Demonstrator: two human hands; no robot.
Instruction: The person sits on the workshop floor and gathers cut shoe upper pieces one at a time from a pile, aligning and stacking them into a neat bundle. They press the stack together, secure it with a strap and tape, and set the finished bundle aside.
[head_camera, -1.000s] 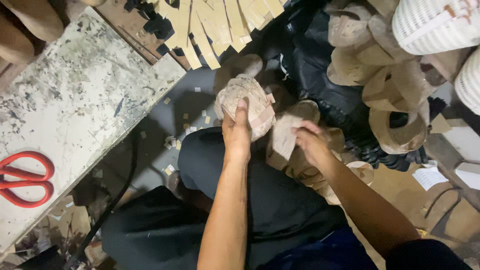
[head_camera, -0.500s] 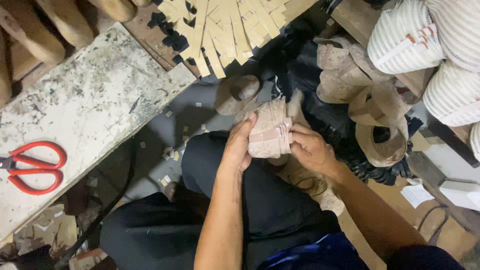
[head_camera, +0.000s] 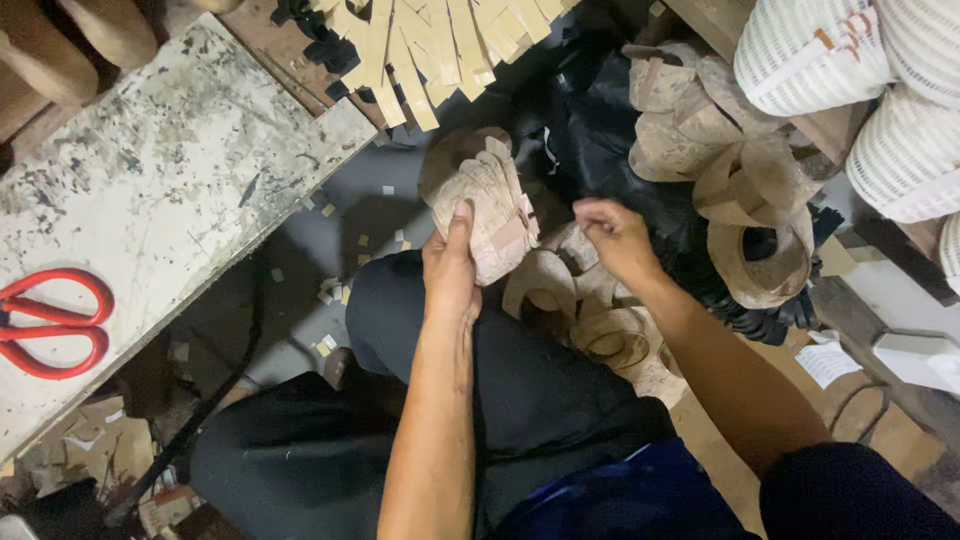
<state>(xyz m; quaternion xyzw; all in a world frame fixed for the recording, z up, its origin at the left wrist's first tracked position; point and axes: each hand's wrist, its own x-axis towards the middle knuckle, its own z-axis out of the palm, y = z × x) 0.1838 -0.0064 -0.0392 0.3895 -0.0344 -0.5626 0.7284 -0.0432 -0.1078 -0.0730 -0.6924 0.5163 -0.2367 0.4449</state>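
Observation:
My left hand (head_camera: 452, 262) grips a stack of tan, flat shoe-upper pieces (head_camera: 490, 205), thumb pressed on its near face, above my knee in dark trousers (head_camera: 520, 390). My right hand (head_camera: 612, 235) is just to the right of the stack, apart from it, fingers curled closed with nothing visible in them. Below and between the hands lie more tan curved pieces (head_camera: 570, 300) on my lap and the floor.
A worn stone slab (head_camera: 170, 180) on the left carries red scissors (head_camera: 45, 325). Tan strips (head_camera: 420, 50) fan out at the top. Tan uppers (head_camera: 730, 170) pile on black material (head_camera: 590, 110) at right, beside white ribbed rolls (head_camera: 860, 70). Scraps litter the floor.
My right hand had pressed a piece onto the stack and has now drawn away to the right. The stack stays in my left hand, lifted slightly and turned.

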